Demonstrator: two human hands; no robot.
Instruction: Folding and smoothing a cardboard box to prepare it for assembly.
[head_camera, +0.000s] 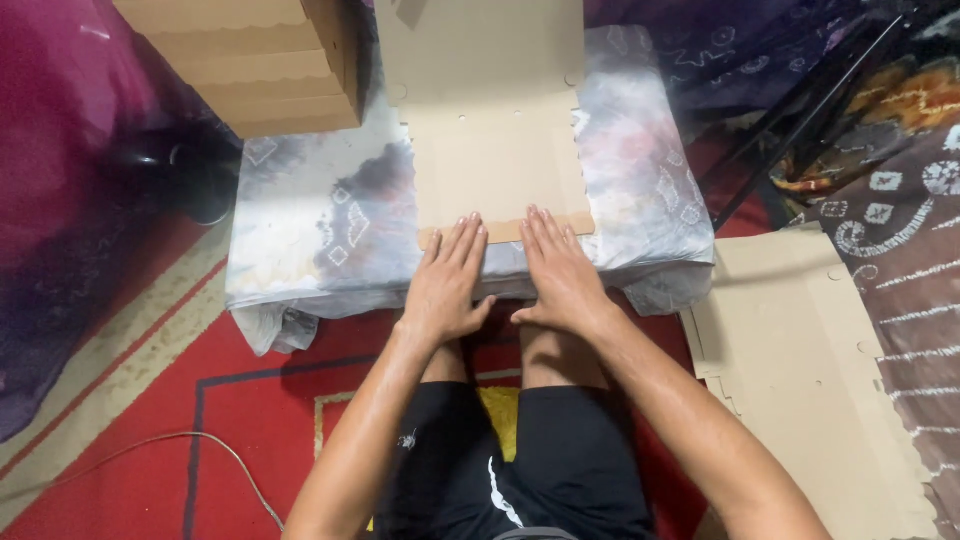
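Hands, my left hand (446, 283) and right hand (560, 272), press open-fingered, gripping nothing, on the flat tan cardboard box blank (495, 150)'s front flap; I judge folding barely begun, sides unfolded.

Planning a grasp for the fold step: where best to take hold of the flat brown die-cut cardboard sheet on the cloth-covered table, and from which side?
Probably the near edge flap of the flat brown die-cut cardboard sheet, approached from the person's side. That narrow strip lies at the edge of the cloth-covered table, so fingers can curl under it. The left hand and right hand rest flat there, fingertips on the flap.
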